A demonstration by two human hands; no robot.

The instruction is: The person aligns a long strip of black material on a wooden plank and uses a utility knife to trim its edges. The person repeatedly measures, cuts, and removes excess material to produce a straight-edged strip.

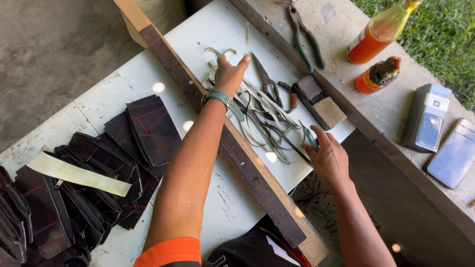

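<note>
My left hand [229, 74] reaches far across the white table [99, 99] and pinches a thin pale strip [246, 39] that stands up from a tangle of pale and dark strips [267, 126]. A grey-green watch is on that wrist. My right hand [327, 157] rests at the table's right edge, holding a small teal-handled cutter [308, 136] next to the strips. Scissors [264, 76] lie among the strips.
A long dark wooden board [232, 148] runs diagonally under my left arm. Black stitched leather pieces [148, 126] are piled at left with a pale strip [74, 173]. A concrete ledge [356, 104] holds pliers [304, 37], two orange bottles [378, 32], a block [321, 101], a grey device [425, 118] and a phone [455, 153].
</note>
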